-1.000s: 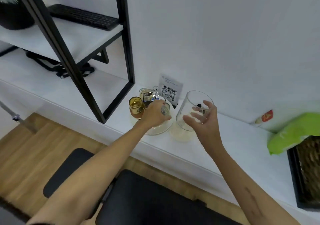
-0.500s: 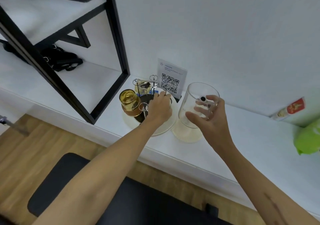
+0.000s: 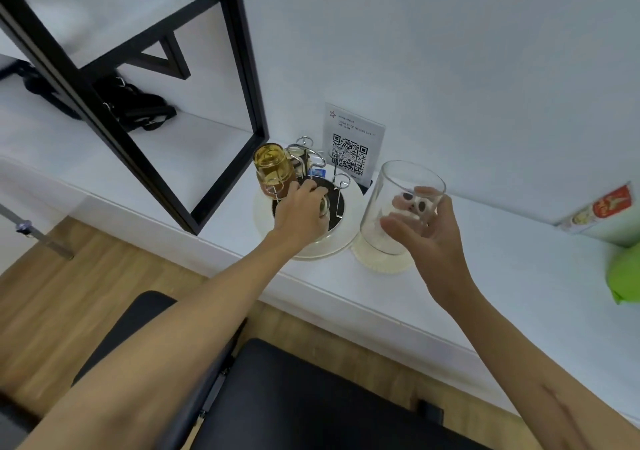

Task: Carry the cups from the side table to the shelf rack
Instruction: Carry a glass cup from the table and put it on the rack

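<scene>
White wall and a long white table make up the setting, with a black-framed shelf rack standing on the table's left part and wood flooring below. A black strap bundle lies inside the rack's lower bay. Near the rack's foot sits a round white cup stand with wire pegs; an amber cup hangs inverted on one peg. A QR card stands behind it against the wall. The right hand grips a large clear cup, fingers curled round its wall, just above a pale coaster. The left hand is curled round a small clear cup at the stand's centre. Judgement: pick-up step in hand. Next, both cups need lifting clear of the pegs, then carrying left to the rack.
</scene>
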